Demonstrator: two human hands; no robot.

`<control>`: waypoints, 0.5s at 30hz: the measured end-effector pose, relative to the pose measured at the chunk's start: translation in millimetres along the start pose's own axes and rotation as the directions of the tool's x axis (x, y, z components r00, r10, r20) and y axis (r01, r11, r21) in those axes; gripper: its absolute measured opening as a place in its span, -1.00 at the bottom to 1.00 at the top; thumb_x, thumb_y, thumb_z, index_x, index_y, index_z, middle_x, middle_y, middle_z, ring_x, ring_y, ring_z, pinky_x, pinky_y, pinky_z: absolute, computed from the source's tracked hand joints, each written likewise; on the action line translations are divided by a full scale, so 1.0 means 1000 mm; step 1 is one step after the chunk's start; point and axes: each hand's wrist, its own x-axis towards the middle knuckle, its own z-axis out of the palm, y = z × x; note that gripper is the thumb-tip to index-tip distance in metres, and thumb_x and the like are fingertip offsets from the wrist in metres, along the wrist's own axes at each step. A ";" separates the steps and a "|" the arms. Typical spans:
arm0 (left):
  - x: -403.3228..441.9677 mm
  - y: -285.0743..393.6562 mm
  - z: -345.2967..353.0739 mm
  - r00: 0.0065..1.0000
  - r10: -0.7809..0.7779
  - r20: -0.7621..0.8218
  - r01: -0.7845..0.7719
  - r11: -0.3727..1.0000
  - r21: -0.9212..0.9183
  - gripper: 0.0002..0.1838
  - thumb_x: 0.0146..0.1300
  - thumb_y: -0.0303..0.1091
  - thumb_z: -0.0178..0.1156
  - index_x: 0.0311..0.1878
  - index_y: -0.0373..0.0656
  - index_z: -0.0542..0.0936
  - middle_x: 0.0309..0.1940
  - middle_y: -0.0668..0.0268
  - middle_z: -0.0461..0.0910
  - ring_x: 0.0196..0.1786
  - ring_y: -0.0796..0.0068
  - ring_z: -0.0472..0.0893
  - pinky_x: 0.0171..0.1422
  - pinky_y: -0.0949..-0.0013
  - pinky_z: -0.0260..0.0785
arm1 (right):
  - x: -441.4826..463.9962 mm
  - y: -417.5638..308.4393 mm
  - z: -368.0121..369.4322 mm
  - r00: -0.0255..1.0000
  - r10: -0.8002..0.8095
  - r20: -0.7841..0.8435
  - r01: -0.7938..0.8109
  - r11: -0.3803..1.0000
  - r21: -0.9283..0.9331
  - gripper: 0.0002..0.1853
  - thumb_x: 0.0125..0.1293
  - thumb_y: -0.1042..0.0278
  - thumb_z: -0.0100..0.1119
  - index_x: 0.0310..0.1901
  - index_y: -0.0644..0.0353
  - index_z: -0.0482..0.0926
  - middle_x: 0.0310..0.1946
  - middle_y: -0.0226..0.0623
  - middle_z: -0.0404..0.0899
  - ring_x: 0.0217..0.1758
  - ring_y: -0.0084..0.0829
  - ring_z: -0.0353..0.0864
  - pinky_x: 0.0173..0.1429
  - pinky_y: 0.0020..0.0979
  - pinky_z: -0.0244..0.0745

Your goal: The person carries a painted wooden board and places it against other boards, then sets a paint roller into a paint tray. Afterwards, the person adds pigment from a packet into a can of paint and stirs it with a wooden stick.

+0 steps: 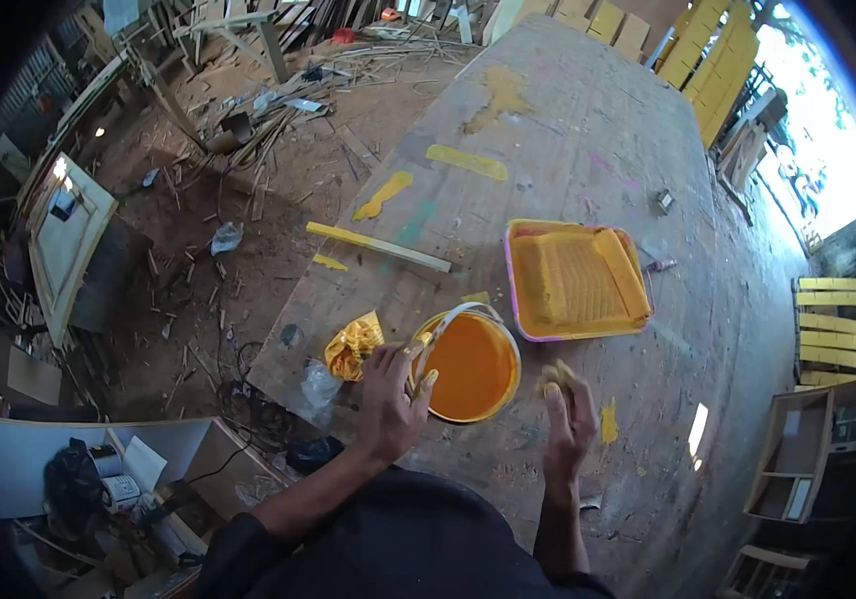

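Note:
A round bucket of orange-yellow paint (470, 367) stands on the wooden table in front of me. My left hand (393, 397) is closed at the bucket's left rim, with its fingers on the pale bucket handle (448, 316). Yellow paint marks its fingertips. To the right of the bucket and apart from it, my right hand (570, 417) is raised with curled, paint-stained fingers. What they may hold is hidden. Beyond the bucket lies a paint tray (573, 290) coated in the same paint. A crumpled gold wrapper (353, 344) rests beside my left hand.
The long wooden table (548, 130) carries dried paint patches. A partly yellow wood strip (378, 247) lies across its left side. A paintbrush (660, 266) is by the tray. Yellow-painted boards (713, 70) lean at the far end. Wood scraps (248, 130) litter the floor.

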 end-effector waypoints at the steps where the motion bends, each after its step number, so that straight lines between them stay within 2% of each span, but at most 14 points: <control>1: -0.001 0.004 0.008 0.997 0.071 0.009 -0.071 0.997 0.032 -0.63 0.35 -0.50 0.35 0.18 -0.38 0.54 -0.06 0.07 0.65 0.04 0.14 0.61 0.19 0.12 0.47 | -0.008 0.028 -0.024 0.993 0.065 -0.095 -0.068 0.997 -0.030 -0.73 0.51 0.50 0.26 0.16 0.43 0.63 0.01 -0.29 0.69 0.12 -0.50 0.65 0.23 -0.41 0.55; 2: -0.002 0.011 0.015 0.996 0.090 0.019 -0.090 0.995 0.034 -0.63 0.35 -0.50 0.35 0.18 -0.38 0.54 -0.06 0.07 0.65 0.04 0.14 0.61 0.19 0.12 0.47 | -0.017 0.059 -0.046 0.992 0.061 -0.112 -0.064 0.998 -0.018 -0.73 0.51 0.50 0.26 0.16 0.43 0.63 0.01 -0.29 0.69 0.12 -0.50 0.65 0.23 -0.41 0.55; 3: -0.001 0.020 0.022 0.969 -0.171 0.178 0.220 0.927 -0.304 -0.64 0.42 -0.45 0.32 0.19 -0.38 0.53 -0.14 0.16 0.66 -0.08 0.29 0.63 0.07 0.21 0.51 | -0.028 0.093 -0.067 0.976 0.203 -0.078 -0.207 0.978 -0.036 -0.73 0.51 0.45 0.28 0.15 0.40 0.66 -0.06 -0.34 0.70 0.04 -0.54 0.65 0.16 -0.44 0.55; 4: 0.001 0.029 0.028 0.844 -0.343 0.412 0.528 0.665 -0.528 -0.65 0.49 -0.40 0.29 0.21 -0.38 0.53 -0.22 0.25 0.67 -0.19 0.44 0.66 -0.04 0.30 0.55 | -0.037 0.122 -0.083 0.938 0.342 -0.047 -0.344 0.937 -0.057 -0.73 0.51 0.40 0.30 0.13 0.37 0.68 -0.12 -0.39 0.72 -0.05 -0.57 0.65 0.08 -0.46 0.55; 5: 0.005 0.040 0.030 0.802 -0.317 0.505 0.584 0.592 -0.556 -0.67 0.56 -0.32 0.25 0.19 -0.37 0.54 -0.32 0.38 0.62 -0.33 0.63 0.62 -0.19 0.43 0.55 | -0.046 0.144 -0.089 0.915 0.403 -0.023 -0.403 0.910 -0.098 -0.72 0.52 0.36 0.31 0.13 0.34 0.69 -0.13 -0.38 0.72 -0.08 -0.56 0.65 0.04 -0.46 0.56; 6: 0.010 0.049 0.033 0.801 -0.301 0.519 0.581 0.603 -0.547 -0.67 0.56 -0.32 0.25 0.19 -0.37 0.54 -0.32 0.38 0.62 -0.33 0.63 0.62 -0.19 0.43 0.55 | -0.055 0.163 -0.089 0.885 0.466 0.000 -0.462 0.876 -0.140 -0.71 0.52 0.31 0.32 0.12 0.32 0.70 -0.14 -0.37 0.72 -0.12 -0.56 0.65 0.00 -0.45 0.57; 8: 0.021 0.064 0.038 0.728 -0.239 0.642 0.607 0.659 -0.444 -0.73 0.57 -0.33 0.25 0.12 -0.36 0.58 -0.29 0.40 0.61 -0.29 0.66 0.58 -0.17 0.45 0.51 | -0.066 0.191 -0.084 0.835 0.540 0.108 -0.529 0.841 -0.112 -0.64 0.54 0.17 0.30 0.13 0.32 0.69 -0.12 -0.32 0.73 -0.08 -0.52 0.67 0.05 -0.40 0.57; 9: 0.024 0.075 0.042 0.786 -0.233 0.572 0.519 0.752 -0.406 -0.76 0.56 -0.31 0.26 0.01 -0.35 0.62 -0.32 0.43 0.59 -0.31 0.72 0.49 -0.21 0.47 0.42 | -0.066 0.193 -0.077 0.837 0.537 0.103 -0.529 0.843 -0.097 -0.64 0.54 0.17 0.30 0.13 0.32 0.69 -0.12 -0.32 0.73 -0.08 -0.52 0.67 0.05 -0.40 0.57; 11: 0.029 0.075 0.045 0.809 -0.229 0.541 0.468 0.809 -0.356 -0.76 0.55 -0.32 0.25 0.03 -0.35 0.64 -0.33 0.46 0.60 -0.32 0.75 0.48 -0.21 0.51 0.39 | -0.059 0.195 -0.063 0.749 0.625 0.222 -0.649 0.759 0.055 -0.58 0.59 0.06 0.22 0.15 0.31 0.67 -0.09 -0.26 0.74 -0.04 -0.44 0.69 0.14 -0.33 0.57; 12: 0.034 0.073 0.044 0.834 -0.227 0.503 0.419 0.853 -0.310 -0.76 0.55 -0.33 0.25 0.04 -0.34 0.66 -0.34 0.48 0.60 -0.32 0.78 0.48 -0.20 0.54 0.35 | -0.053 0.196 -0.058 0.758 0.613 0.223 -0.640 0.765 0.069 -0.58 0.59 0.06 0.22 0.15 0.31 0.67 -0.09 -0.26 0.74 -0.04 -0.44 0.69 0.14 -0.33 0.57; 14: 0.041 0.085 0.037 0.824 -0.255 0.505 0.428 0.865 -0.261 -0.76 0.52 -0.30 0.29 -0.02 -0.34 0.69 -0.34 0.49 0.61 -0.30 0.77 0.47 -0.20 0.55 0.34 | -0.046 0.187 -0.048 0.691 0.616 0.379 -0.714 0.661 0.229 -0.48 0.60 -0.01 0.18 0.26 0.34 0.62 0.09 -0.17 0.69 0.08 -0.36 0.68 0.25 -0.29 0.55; 15: 0.042 0.096 0.036 0.808 -0.251 0.533 0.454 0.843 -0.289 -0.74 0.51 -0.29 0.30 -0.01 -0.34 0.69 -0.33 0.50 0.61 -0.29 0.77 0.48 -0.19 0.55 0.34 | -0.044 0.183 -0.047 0.699 0.588 0.408 -0.708 0.650 0.275 -0.51 0.61 0.03 0.16 0.24 0.34 0.62 0.15 -0.20 0.66 0.10 -0.36 0.68 0.31 -0.26 0.54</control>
